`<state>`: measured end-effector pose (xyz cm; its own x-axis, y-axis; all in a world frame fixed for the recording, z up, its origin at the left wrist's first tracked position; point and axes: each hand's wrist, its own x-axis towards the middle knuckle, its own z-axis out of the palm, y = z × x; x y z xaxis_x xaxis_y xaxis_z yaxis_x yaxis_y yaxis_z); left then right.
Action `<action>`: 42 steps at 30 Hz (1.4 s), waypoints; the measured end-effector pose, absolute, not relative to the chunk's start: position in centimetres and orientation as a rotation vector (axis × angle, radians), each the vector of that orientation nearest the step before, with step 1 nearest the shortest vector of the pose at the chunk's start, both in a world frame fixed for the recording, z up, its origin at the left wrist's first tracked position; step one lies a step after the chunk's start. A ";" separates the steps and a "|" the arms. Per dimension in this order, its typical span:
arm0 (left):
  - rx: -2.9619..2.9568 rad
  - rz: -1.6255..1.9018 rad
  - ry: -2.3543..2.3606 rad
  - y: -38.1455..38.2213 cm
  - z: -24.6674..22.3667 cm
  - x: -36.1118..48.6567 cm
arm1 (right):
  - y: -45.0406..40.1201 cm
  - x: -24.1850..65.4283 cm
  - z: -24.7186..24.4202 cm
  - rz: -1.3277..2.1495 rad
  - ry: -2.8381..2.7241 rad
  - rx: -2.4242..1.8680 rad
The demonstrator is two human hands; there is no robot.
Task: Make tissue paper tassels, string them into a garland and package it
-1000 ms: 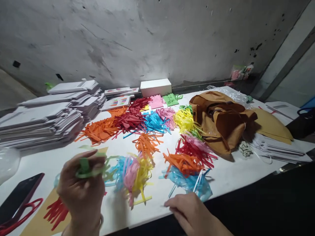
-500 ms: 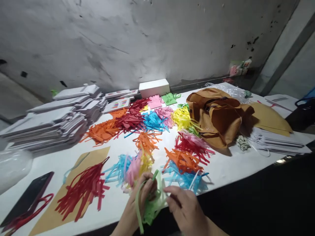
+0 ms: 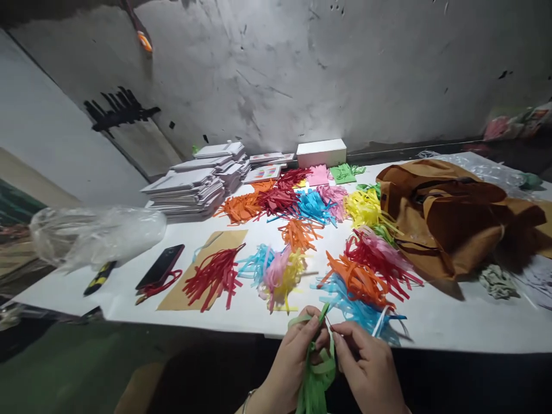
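My left hand is closed on a bunch of green strips, whose ends hang below the fingers. Just to the right, my right hand pinches something thin and dark, perhaps a needle or thread, near the top of the bunch. Beyond the hands lie a blue, pink and yellow tassel, an orange bundle over light blue strips, and a red and pink bundle. A dark red tassel rests on a brown sheet to the left.
Stacked white cards and a white box stand along the back. A brown bag is at the right. Left are a phone, a yellow and black cutter and clear plastic wrap.
The view has swung left, showing more of the table's left end. Both hands now sit off the table's front edge, with my right hand closer to the green strips at my left fingertips.
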<state>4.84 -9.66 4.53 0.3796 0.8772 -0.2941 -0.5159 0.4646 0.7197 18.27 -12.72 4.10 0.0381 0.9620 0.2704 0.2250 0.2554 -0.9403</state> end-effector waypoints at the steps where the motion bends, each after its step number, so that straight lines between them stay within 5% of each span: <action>1: 0.584 0.964 0.738 -9.8 4.4 4.8 | -12.8 18.2 4.1 0.859 -1.422 -1.200; 15: 1.584 0.864 1.000 -8.3 2.8 2.0 | -9.8 18.6 1.7 1.717 -1.050 -1.104; 22: 1.984 0.978 1.042 -6.9 1.0 1.7 | -6.9 18.7 1.3 0.963 -1.361 -1.301; 29: 2.228 0.929 1.078 -1.0 2.8 4.1 | -3.1 20.6 5.2 0.867 -0.797 -0.889; 36: 2.707 0.373 0.918 5.4 7.8 -2.8 | -2.5 20.9 0.1 0.067 -1.909 -1.150; 39: 2.779 0.167 0.791 4.5 6.4 -5.8 | -2.2 21.7 -1.0 -0.149 -1.931 -1.240; 42: 2.717 0.319 0.804 3.6 3.8 -7.0 | -2.4 22.0 -0.8 -0.229 -1.947 -1.264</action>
